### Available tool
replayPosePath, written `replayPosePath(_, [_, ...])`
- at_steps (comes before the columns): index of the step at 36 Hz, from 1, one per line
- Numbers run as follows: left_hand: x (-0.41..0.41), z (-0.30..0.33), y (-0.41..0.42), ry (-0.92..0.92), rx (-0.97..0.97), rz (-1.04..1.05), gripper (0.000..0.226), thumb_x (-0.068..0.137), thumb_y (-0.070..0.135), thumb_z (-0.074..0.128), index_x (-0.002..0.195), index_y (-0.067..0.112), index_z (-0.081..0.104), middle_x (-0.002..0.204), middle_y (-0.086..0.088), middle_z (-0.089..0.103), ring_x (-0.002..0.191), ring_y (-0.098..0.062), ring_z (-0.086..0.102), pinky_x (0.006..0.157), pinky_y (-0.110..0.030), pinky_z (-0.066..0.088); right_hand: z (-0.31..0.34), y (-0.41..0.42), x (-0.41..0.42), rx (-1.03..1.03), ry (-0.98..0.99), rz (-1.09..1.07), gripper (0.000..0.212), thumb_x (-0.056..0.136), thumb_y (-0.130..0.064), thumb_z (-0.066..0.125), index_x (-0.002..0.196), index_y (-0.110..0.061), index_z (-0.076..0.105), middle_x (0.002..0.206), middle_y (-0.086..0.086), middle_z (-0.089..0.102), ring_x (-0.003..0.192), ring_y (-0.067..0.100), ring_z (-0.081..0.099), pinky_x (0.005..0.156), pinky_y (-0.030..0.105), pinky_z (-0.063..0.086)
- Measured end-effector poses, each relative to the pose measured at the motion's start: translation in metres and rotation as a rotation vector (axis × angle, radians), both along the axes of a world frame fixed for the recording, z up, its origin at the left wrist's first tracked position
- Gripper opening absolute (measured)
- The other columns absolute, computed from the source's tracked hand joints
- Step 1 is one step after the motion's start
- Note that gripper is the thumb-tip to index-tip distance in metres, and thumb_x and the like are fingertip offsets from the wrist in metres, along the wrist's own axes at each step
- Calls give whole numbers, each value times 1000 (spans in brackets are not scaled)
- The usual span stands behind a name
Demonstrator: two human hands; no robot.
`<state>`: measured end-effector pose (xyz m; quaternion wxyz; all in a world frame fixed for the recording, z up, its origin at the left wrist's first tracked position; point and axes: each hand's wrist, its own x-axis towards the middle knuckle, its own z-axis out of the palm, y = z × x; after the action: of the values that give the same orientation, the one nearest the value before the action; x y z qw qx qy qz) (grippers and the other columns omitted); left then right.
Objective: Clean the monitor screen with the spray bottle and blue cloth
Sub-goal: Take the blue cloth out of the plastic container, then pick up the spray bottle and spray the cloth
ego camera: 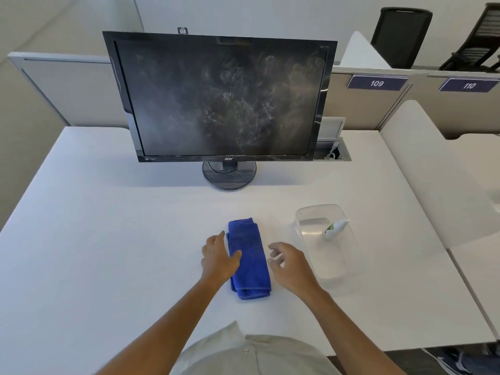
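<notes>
Blue cloth [249,258] (smeared black monitor [221,98])

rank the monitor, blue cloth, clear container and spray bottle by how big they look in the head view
1. monitor
2. clear container, though it sits nearer the camera than the monitor
3. blue cloth, folded, somewhat smaller than the container
4. spray bottle, lying inside the container

Probably an open-plan office: numbered partition signs [377,83], white desk [108,239], monitor [220,96], mesh chairs [400,33].

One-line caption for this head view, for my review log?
Hands flank the folded cloth on the desk, left hand touching it, right hand beside; spray bottle in tub; monitor smeared.
</notes>
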<state>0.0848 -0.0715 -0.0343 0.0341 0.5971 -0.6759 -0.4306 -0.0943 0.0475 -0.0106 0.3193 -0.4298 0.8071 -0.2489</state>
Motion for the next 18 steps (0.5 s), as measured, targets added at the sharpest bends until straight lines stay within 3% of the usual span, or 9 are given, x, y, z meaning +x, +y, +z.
replayPosePath(3, [-11, 5, 2, -32, -122, -67, 81, 101, 44, 71, 168, 21, 32, 170, -5, 34, 157, -32, 32, 123, -52, 38, 13, -3, -19, -212, 82, 20, 26, 99, -11, 69, 123, -21, 75, 107, -12, 69, 95, 8, 67, 84, 27, 58])
replayPosePath(6, [-23, 8, 8, -55, -217, -175, 80, 103, 47, 66, 169, 23, 31, 171, 1, 35, 160, -26, 30, 128, -49, 23, 26, -7, -40, -355, 254, 3, 25, 93, -2, 73, 114, -15, 78, 107, -7, 72, 102, 11, 63, 89, 24, 50])
replayPosePath(9, [-37, 11, 18, -23, -231, -295, 74, 105, 47, 63, 169, 24, 32, 170, 4, 38, 159, -22, 33, 127, -45, 17, 38, -10, -64, -432, 410, -56, 29, 84, 4, 79, 108, -12, 81, 109, 3, 76, 109, 24, 62, 96, 37, 51])
replayPosePath(14, [-62, 21, 44, 68, -213, -473, 78, 105, 48, 63, 171, 24, 29, 169, 3, 41, 156, -22, 38, 129, -45, 17, 42, -7, -101, -233, 570, -199, 42, 84, -8, 83, 124, -18, 76, 132, 2, 65, 130, 34, 52, 96, 50, 47])
replayPosePath(18, [-78, 26, 65, 108, -214, -591, 88, 103, 54, 62, 174, 23, 18, 177, 0, 30, 163, -21, 28, 134, -48, 14, 38, -2, -126, -108, 583, -290, 46, 86, -12, 83, 130, -17, 69, 140, 4, 58, 137, 35, 44, 103, 54, 44])
